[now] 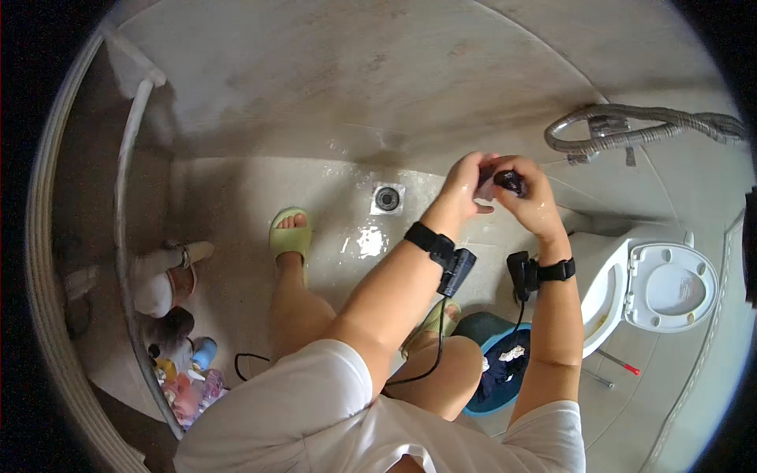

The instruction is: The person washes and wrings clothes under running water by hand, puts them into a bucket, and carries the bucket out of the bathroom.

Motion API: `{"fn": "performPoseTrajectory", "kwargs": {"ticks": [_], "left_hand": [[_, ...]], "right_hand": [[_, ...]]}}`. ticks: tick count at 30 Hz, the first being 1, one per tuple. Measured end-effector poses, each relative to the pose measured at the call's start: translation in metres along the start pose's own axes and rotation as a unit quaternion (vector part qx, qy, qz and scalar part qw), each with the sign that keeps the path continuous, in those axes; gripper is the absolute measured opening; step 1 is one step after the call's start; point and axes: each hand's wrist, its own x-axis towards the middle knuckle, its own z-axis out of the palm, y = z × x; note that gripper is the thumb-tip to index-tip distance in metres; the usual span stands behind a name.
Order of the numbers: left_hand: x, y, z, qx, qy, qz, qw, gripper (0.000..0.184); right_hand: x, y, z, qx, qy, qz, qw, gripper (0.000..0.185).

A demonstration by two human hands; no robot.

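Note:
Both hands are close together above the wet floor, to the right of the drain. My left hand (467,185) has its fingers wrapped at the left side of a dark wet cloth (511,183). The cloth is bunched up, and part of it shows between the two hands. My right hand (530,197) closes round its right end. Black straps with small devices sit on both wrists, with cables hanging down. Below my right forearm is a blue bucket (473,406) with dark and white fabric (505,366) in it.
A square floor drain (387,199) lies left of the hands. A white toilet (672,285) stands at the right, below a coiled metal shower hose (607,143). Several bottles, including a blue one (204,354), are at the lower left behind a rail (122,197).

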Motion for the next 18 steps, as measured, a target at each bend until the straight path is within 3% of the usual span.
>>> {"fn": "performPoseTrajectory", "kwargs": {"ticks": [2,3,4,6,7,8,10,12,13,14,15,16,18], "left_hand": [[0.005,0.002,-0.007,-0.022,-0.035,-0.035,0.999,0.032],[0.008,-0.002,-0.008,-0.055,-0.103,-0.019,0.993,0.037],[0.006,-0.005,-0.007,-0.078,-0.087,0.006,0.993,0.034],[0.023,-0.01,-0.02,-0.191,-0.24,-0.032,0.951,0.03],[0.02,-0.016,-0.018,-0.212,-0.266,0.028,0.94,0.027],[0.019,-0.021,-0.012,-0.209,-0.27,0.024,0.939,0.027],[0.02,-0.029,-0.003,-0.266,-0.22,0.13,0.93,0.023],[0.023,-0.03,-0.002,-0.273,-0.228,0.131,0.925,0.021],[0.027,-0.03,-0.002,-0.273,-0.153,0.126,0.941,0.02],[0.029,-0.032,-0.004,-0.27,-0.076,0.12,0.952,0.021],[0.027,-0.034,-0.005,-0.283,-0.051,0.115,0.951,0.02],[0.028,-0.036,-0.005,-0.284,-0.048,0.116,0.951,0.02],[0.034,-0.038,-0.004,-0.2,0.048,0.166,0.964,0.017]], "right_hand": [[-0.001,-0.009,0.006,0.037,0.015,0.014,0.999,0.022],[0.0,-0.011,0.008,-0.009,-0.003,-0.031,0.999,0.021],[0.0,-0.014,0.013,-0.056,-0.021,-0.075,0.995,0.02],[0.002,-0.02,0.023,-0.064,-0.003,-0.085,0.994,0.021],[0.003,-0.022,0.027,-0.106,0.033,-0.094,0.989,0.019],[0.004,-0.022,0.031,-0.147,0.068,-0.101,0.982,0.017],[0.009,-0.022,0.036,-0.132,0.107,-0.09,0.981,0.015],[0.015,-0.016,0.041,-0.093,0.175,-0.072,0.978,0.013],[0.016,-0.007,0.044,-0.094,0.174,-0.072,0.978,0.013],[0.016,0.007,0.05,-0.061,0.204,-0.003,0.977,0.016],[0.016,0.019,0.055,-0.028,0.232,0.066,0.97,0.02],[0.017,0.027,0.057,-0.026,0.23,0.067,0.971,0.02],[0.02,0.043,0.056,0.071,0.241,0.123,0.96,0.021]]}}
